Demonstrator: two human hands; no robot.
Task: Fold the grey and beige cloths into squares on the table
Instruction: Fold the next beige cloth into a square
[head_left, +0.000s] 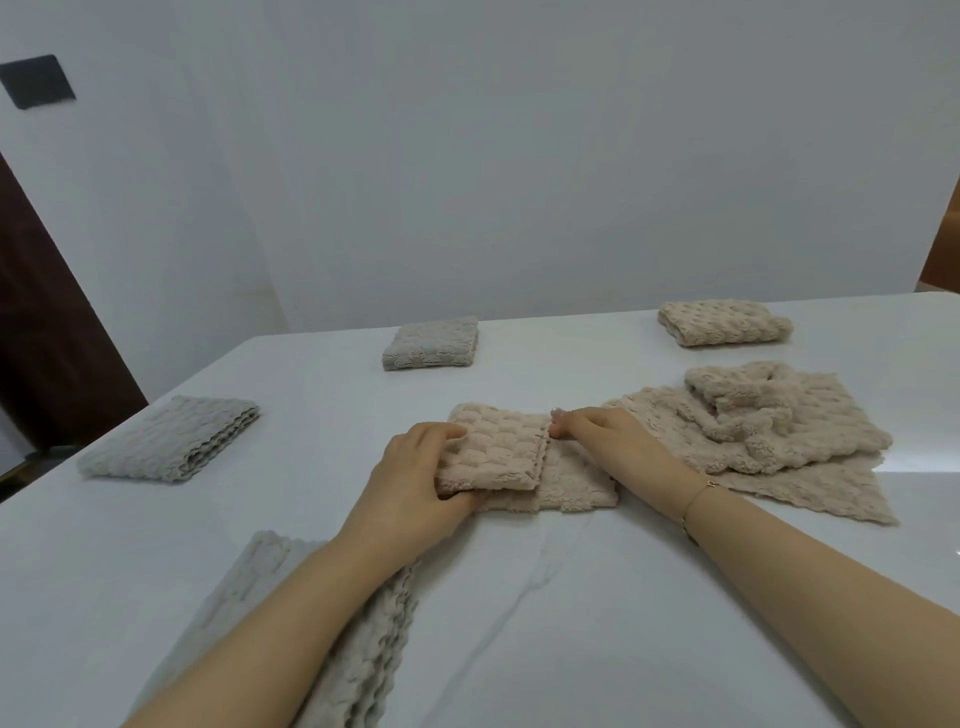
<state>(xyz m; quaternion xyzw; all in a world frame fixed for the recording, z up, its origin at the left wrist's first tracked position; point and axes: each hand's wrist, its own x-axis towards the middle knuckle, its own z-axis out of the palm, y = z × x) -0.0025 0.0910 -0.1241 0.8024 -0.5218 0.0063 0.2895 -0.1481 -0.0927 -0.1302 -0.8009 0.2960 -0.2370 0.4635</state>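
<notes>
Folding a fluffy beige cloth (519, 457) mid-table, both hands on it.

Left hand (415, 483) grips the folded-over top flap at its left edge, thumb tucked under; right hand (608, 441) pinches the fold's far corner. Bubbly waffle-textured fleece on a glossy white table (571, 597). Loose beige pile (769, 436) to the right, folded beige square (724, 322) behind it, three grey cloths (431, 344) off left.

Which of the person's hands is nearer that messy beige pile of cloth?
The right hand. It lies just beside the crumpled beige pile; the left hand is farther away, gripping the half-folded beige cloth.
</notes>
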